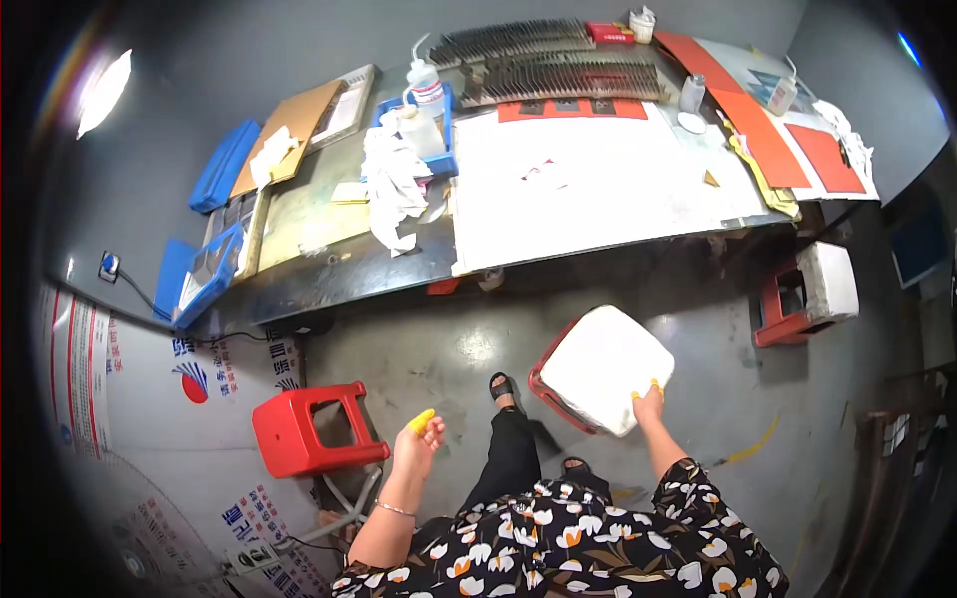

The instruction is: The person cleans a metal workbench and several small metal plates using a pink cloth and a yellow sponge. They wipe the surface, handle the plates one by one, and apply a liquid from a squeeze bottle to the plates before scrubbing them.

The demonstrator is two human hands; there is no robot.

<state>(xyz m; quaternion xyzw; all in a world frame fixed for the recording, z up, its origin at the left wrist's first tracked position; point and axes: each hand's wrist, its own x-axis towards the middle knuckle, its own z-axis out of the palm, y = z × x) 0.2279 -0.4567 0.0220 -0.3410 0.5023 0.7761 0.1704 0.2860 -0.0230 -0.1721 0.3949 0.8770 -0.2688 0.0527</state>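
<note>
My right hand (649,403), with yellow finger covers, grips the near right edge of a stool with a white padded top (610,367). Red shows along the stool's left side, and it stands on the floor just in front of my feet. My left hand (421,445) hangs in the air to the left, holding nothing, its fingers loosely bent and apart. One finger of it wears a yellow cover. Nearest to that hand is a red plastic stool (289,431), which looks tipped on its side.
Ahead runs a workbench with a white sheet (598,184), racks of thin upright plates (558,80), a blue tray (447,159) with squeeze bottles, and crumpled white cloth (394,189). Another white-topped red stool (827,281) stands at right. Printed boards (150,399) lean at left.
</note>
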